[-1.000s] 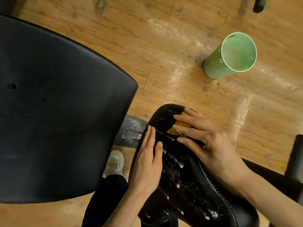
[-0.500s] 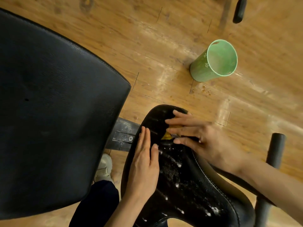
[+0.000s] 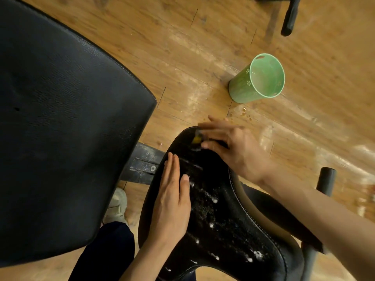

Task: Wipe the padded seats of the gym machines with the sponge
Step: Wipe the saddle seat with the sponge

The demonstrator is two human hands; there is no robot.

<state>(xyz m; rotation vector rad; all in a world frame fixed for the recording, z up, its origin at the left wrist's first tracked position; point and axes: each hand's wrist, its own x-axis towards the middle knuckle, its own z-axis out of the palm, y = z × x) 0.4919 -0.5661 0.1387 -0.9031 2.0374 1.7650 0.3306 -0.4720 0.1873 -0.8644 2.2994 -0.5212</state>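
The sponge (image 3: 196, 139) is pressed under the blurred right hand (image 3: 233, 147) at the padded seat (image 3: 223, 209) tip; the flat left hand (image 3: 172, 201) steadies it; foam should be swept outward evenly.

Your right hand (image 3: 233, 147), blurred now, sits further toward seat tip (image 3: 188, 132) than second ago; fingers reach past seat edge over floor. Sponge (image 3: 196, 139) shows only as small yellow patch, less exposed than earlier. View shifts: green cup (image 3: 257, 78) now lower in frame.
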